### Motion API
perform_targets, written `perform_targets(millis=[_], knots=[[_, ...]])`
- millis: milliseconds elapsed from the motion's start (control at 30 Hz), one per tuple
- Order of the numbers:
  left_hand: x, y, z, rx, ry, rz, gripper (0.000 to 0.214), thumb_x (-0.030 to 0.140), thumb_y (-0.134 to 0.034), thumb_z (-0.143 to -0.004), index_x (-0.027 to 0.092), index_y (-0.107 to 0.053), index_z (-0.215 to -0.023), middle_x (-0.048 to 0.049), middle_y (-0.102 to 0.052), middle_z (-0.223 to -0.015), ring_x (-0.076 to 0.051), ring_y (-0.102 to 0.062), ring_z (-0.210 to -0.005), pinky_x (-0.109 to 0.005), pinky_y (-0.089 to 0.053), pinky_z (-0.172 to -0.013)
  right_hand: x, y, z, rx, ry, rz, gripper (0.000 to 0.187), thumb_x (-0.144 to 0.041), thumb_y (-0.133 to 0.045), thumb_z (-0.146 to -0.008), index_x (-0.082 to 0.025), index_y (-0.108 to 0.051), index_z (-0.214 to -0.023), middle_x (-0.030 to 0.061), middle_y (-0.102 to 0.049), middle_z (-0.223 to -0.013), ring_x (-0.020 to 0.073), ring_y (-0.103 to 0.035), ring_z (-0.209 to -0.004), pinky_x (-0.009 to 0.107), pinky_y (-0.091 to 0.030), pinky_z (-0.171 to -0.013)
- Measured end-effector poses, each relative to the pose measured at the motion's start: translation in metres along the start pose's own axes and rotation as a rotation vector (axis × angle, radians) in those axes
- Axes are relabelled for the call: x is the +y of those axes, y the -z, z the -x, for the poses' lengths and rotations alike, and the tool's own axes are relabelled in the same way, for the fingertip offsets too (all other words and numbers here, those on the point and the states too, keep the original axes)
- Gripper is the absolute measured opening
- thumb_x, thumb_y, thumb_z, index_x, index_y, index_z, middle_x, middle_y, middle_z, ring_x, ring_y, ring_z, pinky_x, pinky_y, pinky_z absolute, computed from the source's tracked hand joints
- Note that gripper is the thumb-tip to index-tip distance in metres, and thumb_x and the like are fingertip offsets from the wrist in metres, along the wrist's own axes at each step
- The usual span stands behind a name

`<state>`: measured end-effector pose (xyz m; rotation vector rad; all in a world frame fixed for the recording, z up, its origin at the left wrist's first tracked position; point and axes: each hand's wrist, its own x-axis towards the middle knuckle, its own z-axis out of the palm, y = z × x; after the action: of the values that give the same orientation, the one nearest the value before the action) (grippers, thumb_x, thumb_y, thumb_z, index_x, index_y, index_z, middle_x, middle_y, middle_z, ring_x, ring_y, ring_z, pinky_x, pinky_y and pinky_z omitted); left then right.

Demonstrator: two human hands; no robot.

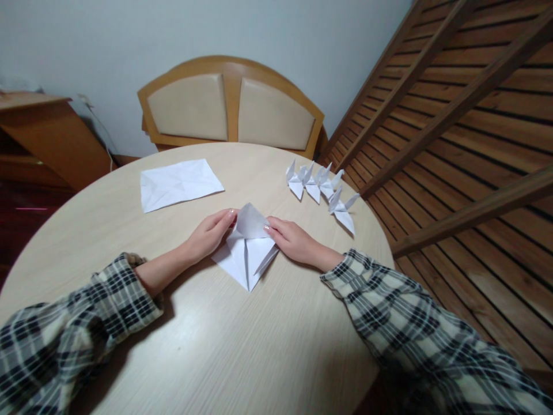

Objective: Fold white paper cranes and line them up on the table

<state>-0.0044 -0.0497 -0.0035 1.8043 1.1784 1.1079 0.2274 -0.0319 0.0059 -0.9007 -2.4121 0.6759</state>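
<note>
A partly folded sheet of white origami paper (254, 253) lies at the middle of the table, one corner pointing towards me and a flap folded over at the far end. My left hand (211, 233) grips its left edge, thumb on top and fingers partly hidden. On the opposite edge, my right hand (290, 239) pinches the paper between thumb and fingers. Several finished paper cranes (311, 181) stand in a cluster to the far right, with one crane (343, 210) a little nearer to me.
A creased white paper sheet (179, 183) lies flat at the far left of the round wooden table (207, 357). Beyond it stands a headboard-like chair back (231, 104). Slatted wooden panelling (466, 132) rises on the right, and a wooden cabinet (47, 138) stands left.
</note>
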Motion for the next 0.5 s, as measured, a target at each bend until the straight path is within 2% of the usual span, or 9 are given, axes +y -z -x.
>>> perform_targets(millis=[133, 233, 400, 500], knots=[[0.002, 0.001, 0.001, -0.069, -0.032, -0.069, 0.053, 0.063, -0.039, -0.094, 0.017, -0.06, -0.077, -0.0011, -0.056, -0.069, -0.015, -0.049, -0.063, -0.027, -0.044, -0.061, 0.001, 0.001, 0.0, 0.001, -0.019, -0.017, 0.021, -0.029, -0.038, -0.102, -0.022, -0.044, -0.083, 0.0008, -0.054, -0.078, 0.0161, -0.052, -0.073, 0.03, -0.04, -0.071], [0.006, 0.002, 0.001, -0.099, -0.065, -0.082, 0.055, 0.065, -0.039, -0.094, 0.017, -0.061, -0.078, -0.0013, -0.057, -0.07, -0.015, -0.05, -0.065, -0.026, -0.045, -0.062, 0.001, 0.001, 0.0, 0.004, -0.024, -0.02, 0.022, -0.028, -0.038, -0.102, -0.022, -0.043, -0.082, 0.0001, -0.052, -0.077, 0.0156, -0.051, -0.072, 0.03, -0.039, -0.068], [0.01, 0.002, 0.002, -0.108, -0.086, -0.099, 0.049, 0.06, -0.043, -0.094, 0.017, -0.066, -0.09, -0.003, -0.064, -0.077, -0.016, -0.055, -0.07, -0.026, -0.048, -0.066, 0.001, 0.0, 0.0, 0.008, -0.012, -0.006, 0.021, -0.027, -0.039, -0.102, -0.022, -0.044, -0.081, 0.0002, -0.053, -0.077, 0.0156, -0.052, -0.072, 0.03, -0.039, -0.069], [0.011, 0.001, 0.001, -0.109, -0.107, -0.118, 0.045, 0.057, -0.044, -0.094, 0.017, -0.064, -0.084, -0.0022, -0.063, -0.074, -0.015, -0.054, -0.068, -0.025, -0.048, -0.065, 0.001, 0.0, -0.001, 0.013, 0.011, 0.015, 0.022, -0.026, -0.039, -0.102, -0.022, -0.044, -0.081, 0.0008, -0.055, -0.078, 0.0159, -0.052, -0.072, 0.03, -0.039, -0.07]])
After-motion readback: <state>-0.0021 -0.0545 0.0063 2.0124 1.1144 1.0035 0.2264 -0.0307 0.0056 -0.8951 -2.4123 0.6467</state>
